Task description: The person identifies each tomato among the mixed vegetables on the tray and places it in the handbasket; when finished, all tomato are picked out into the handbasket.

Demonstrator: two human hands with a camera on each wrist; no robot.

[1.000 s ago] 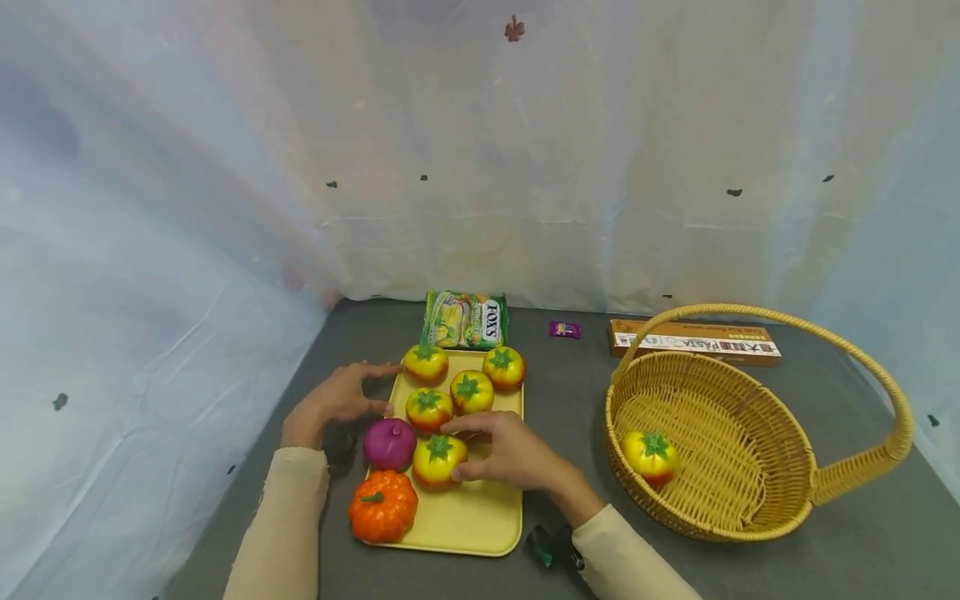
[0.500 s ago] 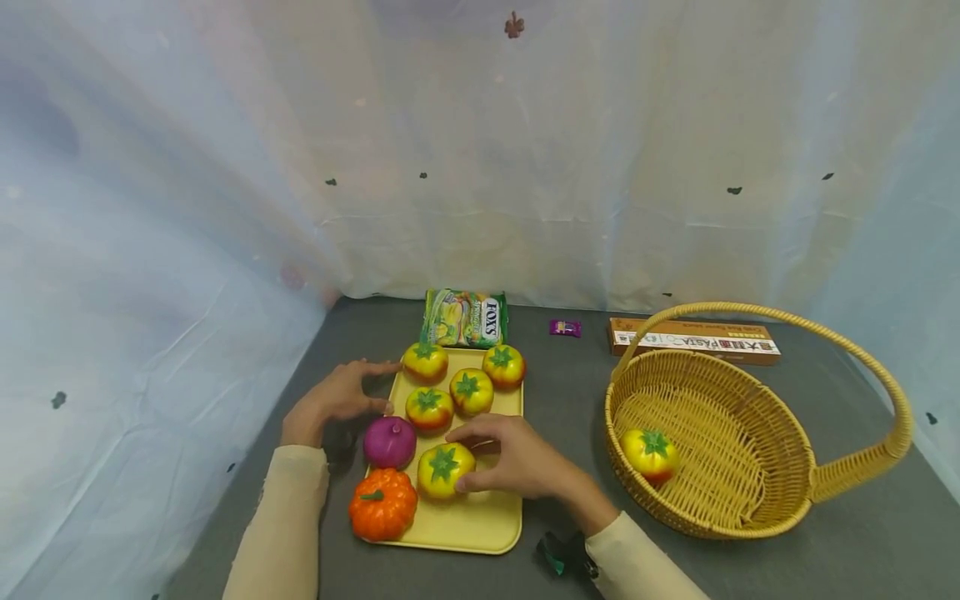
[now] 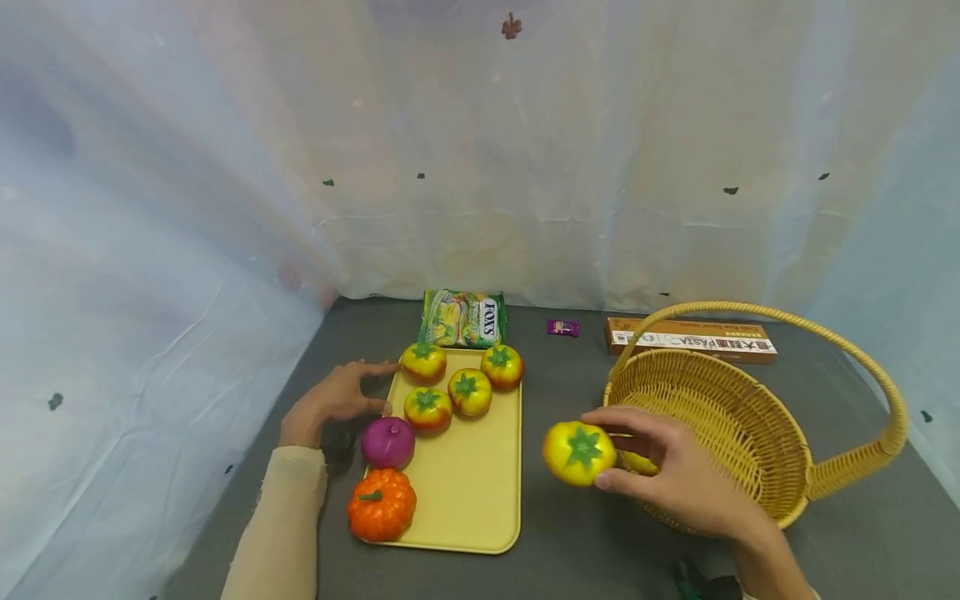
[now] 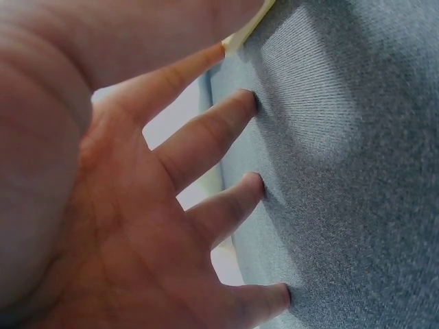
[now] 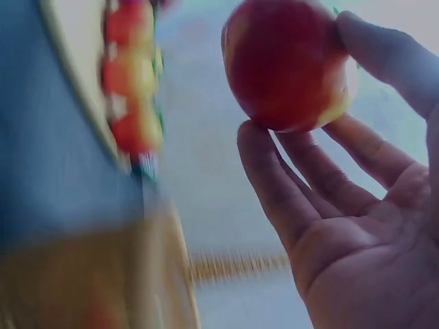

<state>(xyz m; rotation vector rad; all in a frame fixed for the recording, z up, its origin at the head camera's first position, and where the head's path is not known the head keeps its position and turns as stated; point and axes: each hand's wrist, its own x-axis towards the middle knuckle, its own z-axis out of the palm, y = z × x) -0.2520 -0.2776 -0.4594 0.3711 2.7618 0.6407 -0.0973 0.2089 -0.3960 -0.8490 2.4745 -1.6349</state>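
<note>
My right hand (image 3: pixel 675 471) pinches a yellow-red toy tomato (image 3: pixel 573 454) with a green star-shaped top, held between tray and basket. In the right wrist view its red underside shows, with thumb and fingertips on it. The left hand (image 3: pixel 339 393) stays at the left edge of a yellow tray (image 3: pixel 472 483), its fingers spread. Seen from the left wrist, those fingers (image 4: pixel 206 140) reach down to the grey tabletop (image 4: pixel 357 185). Several more toy tomatoes (image 3: pixel 427 410) sit in the tray's far half. A purple toy onion (image 3: pixel 388 443) and an orange toy pumpkin (image 3: pixel 382 506) lie along its left side.
At the right stands a wicker basket (image 3: pixel 798 467) with a tall arched handle (image 3: pixel 780 313); a tomato (image 3: pixel 636 463) in it is mostly hidden by my right hand. Along the back lie a green FOX'S packet (image 3: pixel 463 319), a small purple packet (image 3: pixel 562 327) and a pasta box (image 3: pixel 690 340).
The right hand has lifted the tomato off the tray's near half and carried it right, towards the basket. My left hand has kept its place at the tray's edge.
</note>
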